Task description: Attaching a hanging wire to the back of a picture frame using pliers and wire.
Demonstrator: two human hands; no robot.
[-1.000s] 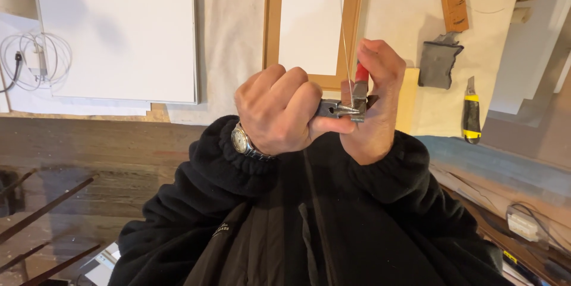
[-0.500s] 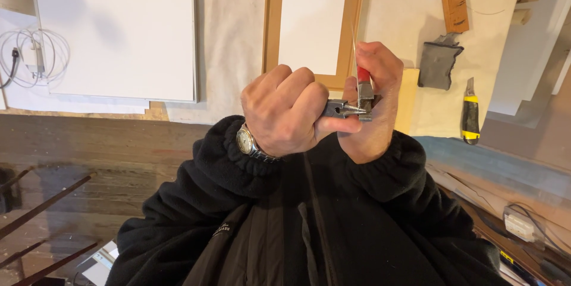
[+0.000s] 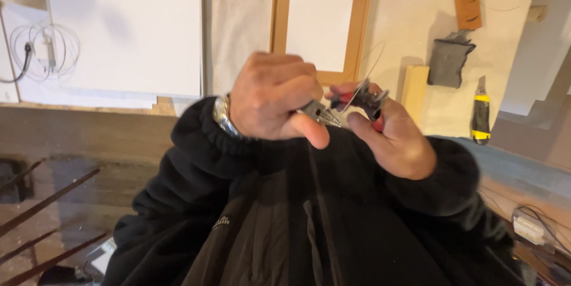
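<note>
Pliers (image 3: pixel 324 113), slim-nosed and metal, sit in your left hand (image 3: pixel 273 98), which is clenched round their handles; the tips point right toward a small metal fitting with a red part (image 3: pixel 369 100) pinched in the fingers of your right hand (image 3: pixel 395 143). A thin wire (image 3: pixel 363 80) rises from that fitting and curves up over the bench. Both hands are raised close to your chest, above the black jacket (image 3: pixel 309 220). Judged from this, you are at the gripping-and-bending stage on the wire end; the next move calls for steady, small force at the plier tips (the wire looks fine and springy). On the bench behind: a yellow-and-black utility knife (image 3: pixel 480 113) at right, a grey pouch-like object (image 3: pixel 449 63), an orange-brown block (image 3: pixel 467 6), a wooden frame (image 3: pixel 321 21), a white panel (image 3: pixel 122 27) and coiled white cable (image 3: pixel 44 51).
</note>
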